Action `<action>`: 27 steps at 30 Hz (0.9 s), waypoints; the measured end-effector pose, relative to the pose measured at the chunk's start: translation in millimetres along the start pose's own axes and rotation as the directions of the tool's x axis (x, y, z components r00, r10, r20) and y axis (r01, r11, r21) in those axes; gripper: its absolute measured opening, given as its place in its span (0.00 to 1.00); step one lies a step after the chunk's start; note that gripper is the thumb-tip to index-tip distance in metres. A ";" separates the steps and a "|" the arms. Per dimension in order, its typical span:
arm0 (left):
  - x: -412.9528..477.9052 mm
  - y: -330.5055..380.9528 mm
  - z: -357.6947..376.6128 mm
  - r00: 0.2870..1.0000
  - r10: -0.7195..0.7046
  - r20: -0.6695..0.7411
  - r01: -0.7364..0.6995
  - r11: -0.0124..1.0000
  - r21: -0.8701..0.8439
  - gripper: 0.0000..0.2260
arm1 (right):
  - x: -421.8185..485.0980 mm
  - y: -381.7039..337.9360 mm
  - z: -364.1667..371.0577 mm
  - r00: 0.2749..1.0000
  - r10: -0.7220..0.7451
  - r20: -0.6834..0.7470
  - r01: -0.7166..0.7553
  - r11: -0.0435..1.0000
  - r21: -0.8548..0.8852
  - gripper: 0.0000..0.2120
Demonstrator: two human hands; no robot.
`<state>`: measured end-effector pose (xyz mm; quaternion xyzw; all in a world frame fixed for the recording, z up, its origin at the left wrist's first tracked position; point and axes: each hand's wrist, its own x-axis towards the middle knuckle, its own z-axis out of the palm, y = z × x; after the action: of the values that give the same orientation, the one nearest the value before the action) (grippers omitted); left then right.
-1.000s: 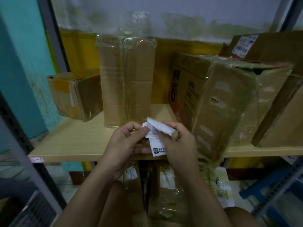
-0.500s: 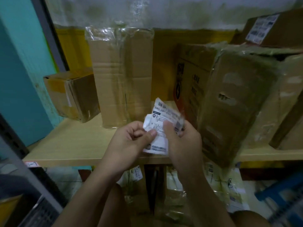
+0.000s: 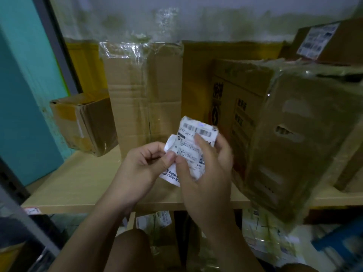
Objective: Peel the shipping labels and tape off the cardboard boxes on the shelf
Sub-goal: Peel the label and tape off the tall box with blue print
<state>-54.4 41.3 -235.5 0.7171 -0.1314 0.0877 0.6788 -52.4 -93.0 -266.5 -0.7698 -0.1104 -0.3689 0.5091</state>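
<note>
White shipping label point(image 3: 193, 148), crumpled, sits between both hands at frame centre. Left hand point(image 3: 141, 169) pinches its left edge between thumb and curled fingers. Right hand point(image 3: 204, 181) grips the right side, thumb across the print. Label held over the wooden shelf point(image 3: 78, 185), near its front edge. Behind it: tall taped box point(image 3: 143, 99). Right of frame: large printed box point(image 3: 275, 134).

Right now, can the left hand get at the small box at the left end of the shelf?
Probably yes, once freed. The left hand pinches the peeled label with the right hand, so it must let go first. The bare shelf between it and the small box looks open.
</note>
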 end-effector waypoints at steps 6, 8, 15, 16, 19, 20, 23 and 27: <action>3.3 5.3 -10.0 0.981 0.191 0.043 -0.194 0.977 0.086 0.04 | 5.3 -7.8 -13.9 0.965 0.051 0.256 -0.064 0.997 0.041 0.24; 3.5 3.7 -10.7 0.971 0.232 0.056 -0.237 0.967 0.091 0.09 | 4.5 -13.8 -17.7 0.958 0.053 0.281 -0.067 0.997 0.041 0.22; 2.0 5.4 1.8 0.953 0.302 0.033 -0.304 0.947 0.103 0.02 | 1.4 -23.3 -41.2 0.893 0.256 0.369 -0.340 0.923 0.182 0.15; 1.1 6.4 3.7 0.940 0.340 0.036 -0.342 0.934 0.099 0.05 | -0.9 -26.8 -46.3 0.873 0.293 0.391 -0.418 0.861 0.288 0.15; -1.7 8.9 11.4 0.911 0.403 0.089 -0.411 0.904 0.120 0.12 | -11.9 -34.1 -61.9 0.877 0.334 0.347 -0.465 0.773 0.432 0.13; -2.6 8.3 15.3 0.901 0.419 0.112 -0.432 0.889 0.150 0.11 | -16.6 -35.0 -66.5 0.888 0.334 0.316 -0.446 0.793 0.415 0.13; -10.6 8.0 32.3 0.855 0.496 0.151 -0.517 0.833 0.197 0.18 | -28.2 -34.1 -84.6 0.924 0.317 0.215 -0.367 0.891 0.266 0.11; -26.3 8.4 57.4 0.784 0.561 0.267 -0.618 0.747 0.246 0.17 | -43.5 -34.6 -120.1 0.955 0.253 0.154 -0.263 0.964 0.046 0.04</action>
<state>-85.0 -14.4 -239.2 0.7434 -0.3952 0.2546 0.4757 -156.6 -172.1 -246.6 -0.7853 -0.0581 -0.2378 0.5686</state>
